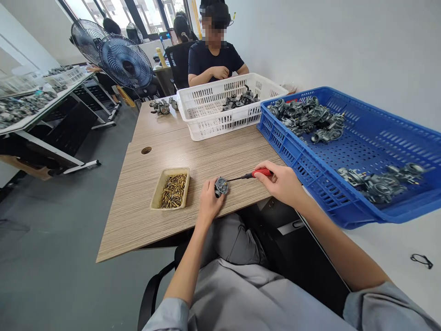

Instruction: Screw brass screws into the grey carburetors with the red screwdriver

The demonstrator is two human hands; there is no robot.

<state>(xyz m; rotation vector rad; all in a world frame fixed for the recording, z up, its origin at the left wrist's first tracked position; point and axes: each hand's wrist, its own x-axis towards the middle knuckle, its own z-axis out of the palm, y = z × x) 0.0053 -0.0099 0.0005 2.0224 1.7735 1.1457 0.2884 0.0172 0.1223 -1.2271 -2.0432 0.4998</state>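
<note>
My left hand (209, 202) is closed around a small grey metal carburetor (221, 185) on the table near its front edge. To its right, my right hand (280, 181) grips the red handle of a screwdriver (262, 172). The screwdriver lies nearly level, its dark shaft pointing left and its tip reaching the carburetor's side; whether the tip sits in a screw is too small to tell. Left of my left hand stands a cream tray (154, 195) filled with small brass parts (173, 191).
A blue crate (296, 161) with several carburetors stands at the right. Behind the table's middle is a white basket (206, 126) holding more dark metal parts. Several carburetors (160, 108) rest at the far left. A person (213, 59) sits opposite; fans (127, 62) stand beyond.
</note>
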